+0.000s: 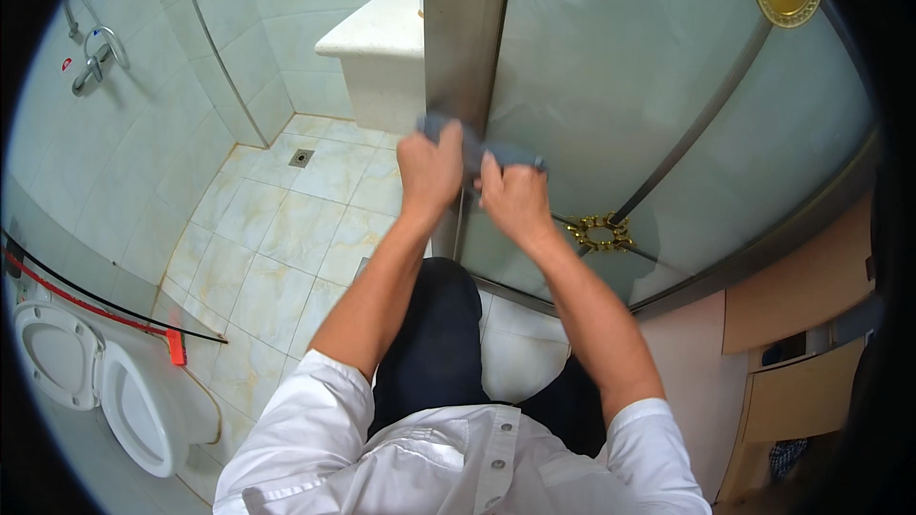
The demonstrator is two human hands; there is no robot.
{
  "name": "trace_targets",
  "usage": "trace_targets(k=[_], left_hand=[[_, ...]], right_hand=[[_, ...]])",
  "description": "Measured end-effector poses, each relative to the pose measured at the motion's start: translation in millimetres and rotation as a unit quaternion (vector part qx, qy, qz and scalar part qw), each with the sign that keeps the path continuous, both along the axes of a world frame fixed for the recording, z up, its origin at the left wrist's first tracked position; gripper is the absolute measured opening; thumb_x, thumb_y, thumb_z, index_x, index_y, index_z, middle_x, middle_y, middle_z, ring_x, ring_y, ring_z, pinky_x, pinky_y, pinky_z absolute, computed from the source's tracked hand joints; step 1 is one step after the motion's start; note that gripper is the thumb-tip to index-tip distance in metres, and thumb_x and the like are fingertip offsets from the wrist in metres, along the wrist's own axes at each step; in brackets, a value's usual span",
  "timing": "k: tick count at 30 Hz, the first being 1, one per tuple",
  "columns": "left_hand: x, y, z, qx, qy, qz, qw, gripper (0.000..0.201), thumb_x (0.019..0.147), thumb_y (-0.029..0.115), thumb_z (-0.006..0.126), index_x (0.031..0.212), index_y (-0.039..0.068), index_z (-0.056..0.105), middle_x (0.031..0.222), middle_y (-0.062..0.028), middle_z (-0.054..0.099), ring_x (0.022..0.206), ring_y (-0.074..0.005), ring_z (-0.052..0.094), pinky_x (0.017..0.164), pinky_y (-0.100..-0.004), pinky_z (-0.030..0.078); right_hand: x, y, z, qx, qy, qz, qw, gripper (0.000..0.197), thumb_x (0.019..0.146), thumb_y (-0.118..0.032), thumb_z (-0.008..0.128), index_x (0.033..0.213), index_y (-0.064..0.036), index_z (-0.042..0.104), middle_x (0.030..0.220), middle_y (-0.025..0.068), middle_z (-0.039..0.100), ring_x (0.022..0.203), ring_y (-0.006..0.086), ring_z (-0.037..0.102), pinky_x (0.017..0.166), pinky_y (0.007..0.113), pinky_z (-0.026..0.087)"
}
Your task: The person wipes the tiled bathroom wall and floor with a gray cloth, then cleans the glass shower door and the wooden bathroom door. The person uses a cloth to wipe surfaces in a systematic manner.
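A grey-blue cloth (515,158) is gripped by both my hands, one at each side of the upright metal door frame (468,0). My left hand (431,170) is closed on the cloth at the frame's left side. My right hand (516,193) is closed on its other part, over the lower frosted glass panel (592,67). The cloth's middle lies at the frame and is blurred, so how it wraps there is unclear. Both forearms reach forward from white sleeves.
Left, a white toilet (143,410) stands with its lid raised, near a red-and-black pole (86,296). A shower tap (91,72) is on the tiled wall, and a floor drain (301,158) is in the tiles. A white ledge (382,29) stands behind the frame. Wooden cabinets (801,396) are right.
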State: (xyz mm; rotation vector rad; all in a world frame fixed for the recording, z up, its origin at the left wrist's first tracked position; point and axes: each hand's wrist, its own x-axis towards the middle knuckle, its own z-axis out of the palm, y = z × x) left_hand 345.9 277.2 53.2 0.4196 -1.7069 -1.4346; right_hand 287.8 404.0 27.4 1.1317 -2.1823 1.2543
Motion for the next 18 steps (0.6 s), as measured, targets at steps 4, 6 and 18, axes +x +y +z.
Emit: trace_targets(k=[4, 6, 18], left_hand=[[-6, -8, 95, -0.206, 0.144, 0.067, 0.966, 0.038, 0.090, 0.028, 0.062, 0.071, -0.005, 0.066, 0.065, -0.0240, 0.064, 0.059, -0.0375, 0.065, 0.061, -0.0459, 0.052], [-9, -17, 135, -0.299, 0.119, 0.118, 0.939, 0.035, 0.092, 0.026, 0.069, 0.077, -0.005, 0.067, 0.058, -0.0073, 0.064, 0.057, -0.0108, 0.061, 0.056, -0.0323, 0.050], [4, -10, 60, -0.325, 0.094, 0.035, 0.940, 0.022, 0.088, 0.017, 0.066, 0.075, -0.001, 0.064, 0.064, -0.0196, 0.062, 0.054, -0.0337, 0.061, 0.055, -0.0396, 0.050]], right_hand=[[1, -15, 96, -0.108, 0.176, -0.033, 0.978, 0.031, 0.100, -0.020, 0.059, 0.079, 0.0002, 0.068, 0.062, 0.0184, 0.065, 0.056, 0.0397, 0.064, 0.053, 0.046, 0.050], [-1, -16, 134, -0.107, 0.218, -0.041, 0.969, 0.025, 0.094, -0.013, 0.057, 0.073, -0.0026, 0.066, 0.057, 0.0190, 0.061, 0.052, 0.0400, 0.063, 0.049, 0.046, 0.051], [7, -26, 65, -0.111, 0.176, -0.076, 0.975, 0.017, 0.083, -0.011, 0.060, 0.068, -0.0048, 0.063, 0.066, 0.0180, 0.064, 0.057, 0.0376, 0.063, 0.051, 0.047, 0.050]])
